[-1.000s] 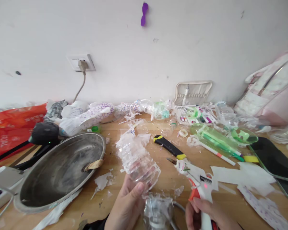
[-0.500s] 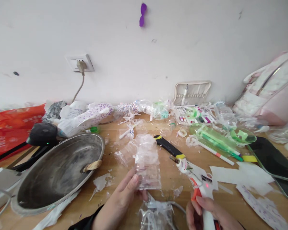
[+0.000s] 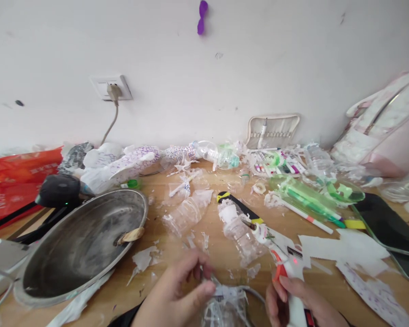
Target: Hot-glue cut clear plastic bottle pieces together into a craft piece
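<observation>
Head view: your right hand point(image 3: 303, 302) is wrapped around the glue gun point(image 3: 281, 259), nozzle aimed at the clear bottle piece point(image 3: 238, 231) lying just left of it on the surface point(image 3: 177, 281). Your left hand point(image 3: 177, 295) pinches a shredded plastic bit point(image 3: 225, 302) at the near edge. Looks like the gluing step; next you'd want nozzle and joint lined up steady.

Two hands, left point(image 3: 177, 295) and right point(image 3: 300, 304), at the near edge. One glue gun point(image 3: 279, 259), one metal pan point(image 3: 82, 245) on the left, one knife point(image 3: 238, 206), one wall socket point(image 3: 111, 87), one backpack point(image 3: 385, 127) far right.
</observation>
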Demonstrator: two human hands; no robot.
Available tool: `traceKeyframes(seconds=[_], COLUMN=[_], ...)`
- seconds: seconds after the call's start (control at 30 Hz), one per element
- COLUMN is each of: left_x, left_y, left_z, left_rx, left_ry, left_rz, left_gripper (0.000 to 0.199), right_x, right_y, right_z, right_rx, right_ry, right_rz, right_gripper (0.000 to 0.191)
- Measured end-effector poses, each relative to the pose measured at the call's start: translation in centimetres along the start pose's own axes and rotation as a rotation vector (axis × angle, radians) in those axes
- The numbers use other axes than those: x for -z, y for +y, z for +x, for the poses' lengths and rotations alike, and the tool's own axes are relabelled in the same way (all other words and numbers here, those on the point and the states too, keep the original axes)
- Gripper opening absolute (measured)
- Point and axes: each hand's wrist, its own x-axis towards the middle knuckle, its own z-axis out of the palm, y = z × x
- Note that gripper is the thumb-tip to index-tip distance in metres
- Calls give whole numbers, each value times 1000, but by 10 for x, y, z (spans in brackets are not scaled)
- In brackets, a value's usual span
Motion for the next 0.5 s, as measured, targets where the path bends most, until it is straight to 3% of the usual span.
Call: traceKeyframes(seconds=[0.1, 0.23, 0.37, 0.5], left_x=[0, -1, -5, -15], left_y=[3, 7, 7, 1], left_z=[-2, 0, -4, -11], left_rx=[-79, -101, -68, 25], left_ry=[-142, -285, -241, -148], left_rz=[135, 114, -64, -430], left_gripper=[27, 14, 14, 13], right_x=[0, -4, -6, -4], right_y=[-1, -2, -2, -3], right_z=[0, -1, -3, -2], right_rx=[3, 3, 15, 59], right_ry=[5, 32, 56, 92], right_rz=[-32, -44, -61, -173], right_gripper=[31, 31, 37, 46])
